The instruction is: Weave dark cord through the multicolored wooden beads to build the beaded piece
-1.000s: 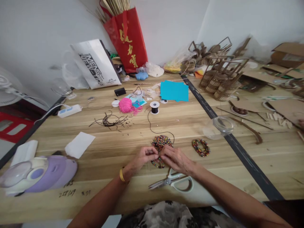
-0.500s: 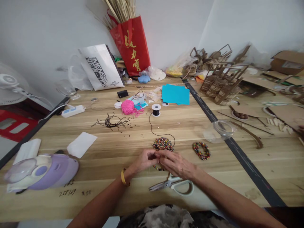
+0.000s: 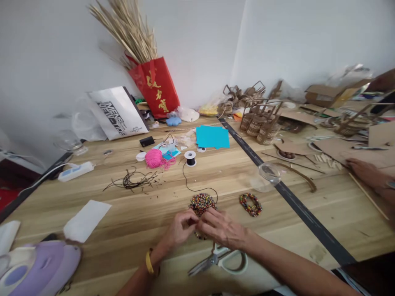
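A heap of small multicoloured beads [image 3: 202, 203] lies on the wooden table just beyond my fingertips. My left hand [image 3: 182, 226] and my right hand [image 3: 220, 228] meet over its near edge, both with fingers closed in a pinch. From beneath them a short curve of the string of beads [image 3: 200, 236] comes out; the exact spot they grip is hidden. Thin black cord runs from a spool [image 3: 190, 158] to the heap. Scissors [image 3: 217, 261] with pale handles lie below my right hand, blades partly apart. Off to the right rests a coiled bead bracelet [image 3: 250, 204].
Black cord offcuts [image 3: 132, 179], pink yarn [image 3: 153, 158] and blue sheets [image 3: 212, 136] lie farther back. A purple-and-white device [image 3: 46, 265] stands at left front. At right are a clear round container [image 3: 269, 173], small woven baskets [image 3: 261, 127] and another person's hand [image 3: 362, 170].
My view has turned right and up, so the table's contents sit farther left and lower. Another person's hand now shows at right. My hands stay together at the beads.
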A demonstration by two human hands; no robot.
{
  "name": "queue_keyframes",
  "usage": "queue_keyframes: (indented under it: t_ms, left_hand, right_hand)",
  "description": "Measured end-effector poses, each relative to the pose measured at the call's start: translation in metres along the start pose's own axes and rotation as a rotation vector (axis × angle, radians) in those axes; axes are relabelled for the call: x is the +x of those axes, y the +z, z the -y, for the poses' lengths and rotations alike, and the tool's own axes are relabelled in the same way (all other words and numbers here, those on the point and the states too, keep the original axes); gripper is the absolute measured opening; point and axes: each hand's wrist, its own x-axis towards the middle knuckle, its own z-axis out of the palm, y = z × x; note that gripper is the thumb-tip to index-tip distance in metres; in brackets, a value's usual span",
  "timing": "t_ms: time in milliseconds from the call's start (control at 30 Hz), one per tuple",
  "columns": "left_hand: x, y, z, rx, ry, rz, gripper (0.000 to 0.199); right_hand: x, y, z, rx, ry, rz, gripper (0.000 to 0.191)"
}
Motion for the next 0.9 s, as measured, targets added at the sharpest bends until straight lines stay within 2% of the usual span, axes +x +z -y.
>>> queue_keyframes:
  t_ms: [333, 467, 567, 667, 900]
  left_hand:
    - [-0.0017, 0.0041, -0.0024, -0.26, -0.337, 0.061, 0.029]
    - [-0.0016, 0.0027, -0.0013, -0.395, -0.364, 0.121, 0.038]
    - [-0.0014, 0.0019, 0.0002, -0.448, -0.379, 0.16, 0.039]
    - [-0.0016, 0.0024, 0.001, -0.421, -0.408, 0.147, 0.036]
    - [-0.0016, 0.0037, 0.0007, -0.404, -0.428, 0.153, 0.035]
  right_hand:
    - [0.0034, 0.0092, 0.0012, 0.075, 0.066, -0.064, 0.015]
    - [0.004, 0.0096, 0.0027, 0.13, 0.093, -0.076, 0.022]
    - [0.0038, 0.0089, 0.0036, 0.162, 0.095, -0.079, 0.019]
    - [0.0033, 0.0083, 0.0038, 0.204, 0.105, -0.067, 0.014]
    - [0.0025, 0.0072, 0.0037, 0.585, 0.217, -0.041, 0.016]
